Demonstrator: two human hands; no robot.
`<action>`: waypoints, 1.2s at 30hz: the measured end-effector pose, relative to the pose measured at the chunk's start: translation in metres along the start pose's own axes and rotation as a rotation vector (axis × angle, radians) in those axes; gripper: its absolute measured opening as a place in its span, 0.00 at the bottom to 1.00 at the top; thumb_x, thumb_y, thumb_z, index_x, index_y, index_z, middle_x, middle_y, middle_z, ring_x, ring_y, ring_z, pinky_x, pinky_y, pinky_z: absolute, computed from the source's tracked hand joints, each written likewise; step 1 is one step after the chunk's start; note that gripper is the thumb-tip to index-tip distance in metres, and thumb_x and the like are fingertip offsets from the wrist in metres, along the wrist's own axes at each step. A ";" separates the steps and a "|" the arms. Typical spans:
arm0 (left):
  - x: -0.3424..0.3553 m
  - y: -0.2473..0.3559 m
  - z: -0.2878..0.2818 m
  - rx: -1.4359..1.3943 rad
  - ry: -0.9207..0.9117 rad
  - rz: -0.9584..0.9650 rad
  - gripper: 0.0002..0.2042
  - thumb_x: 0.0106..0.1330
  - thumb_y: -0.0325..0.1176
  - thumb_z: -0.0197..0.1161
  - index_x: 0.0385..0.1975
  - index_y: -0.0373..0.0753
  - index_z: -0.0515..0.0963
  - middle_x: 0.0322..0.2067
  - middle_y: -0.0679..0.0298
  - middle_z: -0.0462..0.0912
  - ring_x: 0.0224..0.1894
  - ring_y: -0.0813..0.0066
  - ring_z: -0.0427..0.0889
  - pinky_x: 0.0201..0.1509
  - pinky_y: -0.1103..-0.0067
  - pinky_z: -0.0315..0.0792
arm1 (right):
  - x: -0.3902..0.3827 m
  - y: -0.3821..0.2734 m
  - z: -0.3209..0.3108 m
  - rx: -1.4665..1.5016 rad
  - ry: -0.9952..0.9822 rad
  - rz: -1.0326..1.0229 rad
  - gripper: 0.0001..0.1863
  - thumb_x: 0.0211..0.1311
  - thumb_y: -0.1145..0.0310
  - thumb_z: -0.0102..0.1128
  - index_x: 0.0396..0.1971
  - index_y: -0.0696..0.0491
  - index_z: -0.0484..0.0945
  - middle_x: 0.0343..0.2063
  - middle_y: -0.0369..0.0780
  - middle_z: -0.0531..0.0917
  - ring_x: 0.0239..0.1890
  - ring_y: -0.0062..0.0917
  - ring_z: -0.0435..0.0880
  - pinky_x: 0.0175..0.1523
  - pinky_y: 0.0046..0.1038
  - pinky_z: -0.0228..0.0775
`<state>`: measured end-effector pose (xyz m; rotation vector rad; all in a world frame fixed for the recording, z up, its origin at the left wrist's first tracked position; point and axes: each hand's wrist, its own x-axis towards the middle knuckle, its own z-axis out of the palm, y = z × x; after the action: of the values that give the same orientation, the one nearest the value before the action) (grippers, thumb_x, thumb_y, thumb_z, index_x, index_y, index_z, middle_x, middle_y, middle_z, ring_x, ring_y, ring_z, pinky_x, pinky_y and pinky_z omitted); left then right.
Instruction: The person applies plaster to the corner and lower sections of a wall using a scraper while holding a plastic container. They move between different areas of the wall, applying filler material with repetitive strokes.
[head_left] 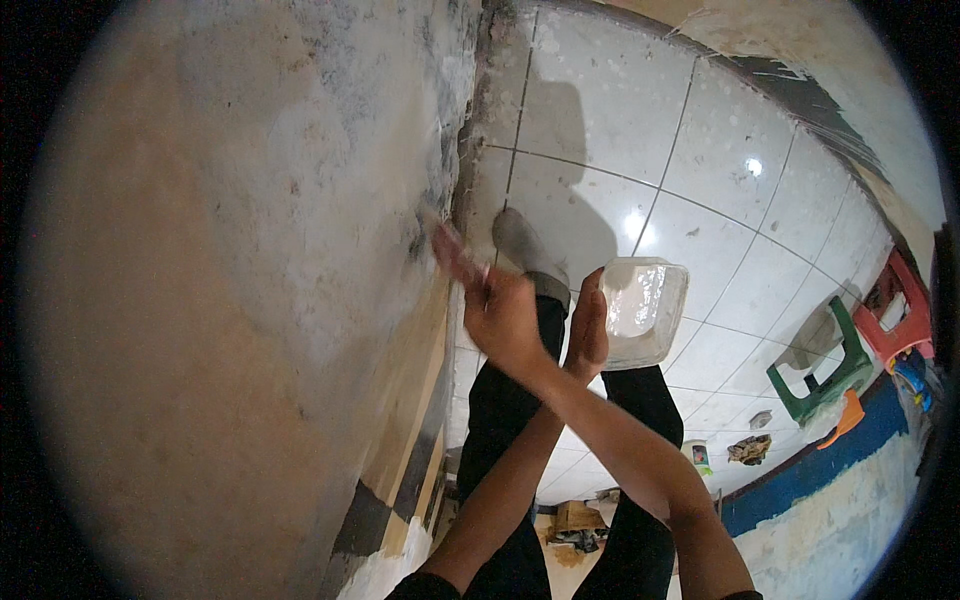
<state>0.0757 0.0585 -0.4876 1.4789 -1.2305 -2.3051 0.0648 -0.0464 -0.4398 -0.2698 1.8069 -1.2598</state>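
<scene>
Right hand (505, 322) grips a blurred tool (456, 254) at the wall (250, 250), apparently coating it; left hand (588, 335) grips a tub (678, 312) away from that wall; next stroke needs even pressure.

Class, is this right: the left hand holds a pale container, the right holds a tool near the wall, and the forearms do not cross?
No, they cross: the head view shows the right forearm over the left forearm. The left hand holds the pale container, the right hand a tool near the wall.

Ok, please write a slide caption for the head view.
Forearms crossed: right hand holds a blurred tool at the wall, left hand a tub.
</scene>
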 end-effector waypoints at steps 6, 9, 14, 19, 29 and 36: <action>0.000 0.022 0.032 0.123 0.018 -0.008 0.30 0.73 0.53 0.33 0.62 0.32 0.58 0.59 0.51 0.64 0.63 0.65 0.61 0.67 0.71 0.52 | 0.120 0.035 0.001 0.004 0.314 -0.100 0.07 0.53 0.77 0.52 0.30 0.64 0.76 0.16 0.53 0.73 0.16 0.31 0.74 0.25 0.34 0.65; 0.003 0.001 0.026 0.022 -0.032 -0.015 0.30 0.73 0.53 0.32 0.62 0.32 0.58 0.59 0.51 0.64 0.63 0.64 0.61 0.67 0.71 0.52 | 0.089 0.015 0.029 0.037 0.248 -0.022 0.21 0.49 0.78 0.51 0.47 0.60 0.76 0.18 0.53 0.76 0.17 0.31 0.74 0.28 0.33 0.68; -0.001 -0.001 0.006 0.026 -0.023 -0.003 0.31 0.72 0.56 0.33 0.61 0.32 0.59 0.58 0.50 0.65 0.62 0.61 0.62 0.66 0.70 0.52 | -0.022 -0.011 0.038 0.148 0.065 -0.073 0.27 0.52 0.83 0.46 0.56 0.56 0.71 0.35 0.55 0.81 0.39 0.39 0.84 0.43 0.31 0.73; -0.004 -0.003 0.006 0.137 0.023 0.040 0.30 0.73 0.54 0.33 0.61 0.32 0.59 0.58 0.52 0.65 0.63 0.62 0.62 0.67 0.71 0.52 | 0.042 0.005 0.002 0.020 0.191 -0.040 0.09 0.57 0.78 0.49 0.35 0.63 0.76 0.22 0.56 0.76 0.24 0.51 0.78 0.30 0.41 0.67; 0.002 0.002 0.022 -0.010 0.044 -0.026 0.29 0.74 0.51 0.30 0.60 0.30 0.59 0.58 0.49 0.65 0.62 0.60 0.63 0.66 0.70 0.53 | -0.021 0.003 0.029 0.059 0.084 -0.278 0.28 0.48 0.83 0.50 0.54 0.55 0.73 0.42 0.53 0.81 0.39 0.45 0.83 0.45 0.33 0.74; -0.007 0.005 0.016 0.041 0.000 0.032 0.27 0.74 0.50 0.33 0.59 0.32 0.61 0.57 0.50 0.66 0.61 0.61 0.63 0.66 0.71 0.52 | 0.025 0.018 0.026 -0.076 0.006 0.168 0.23 0.49 0.80 0.50 0.50 0.58 0.73 0.34 0.53 0.80 0.34 0.49 0.80 0.39 0.43 0.72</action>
<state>0.0644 0.0679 -0.4767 1.4616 -1.2992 -2.2725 0.0754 -0.0701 -0.4710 -0.1528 1.8446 -1.0768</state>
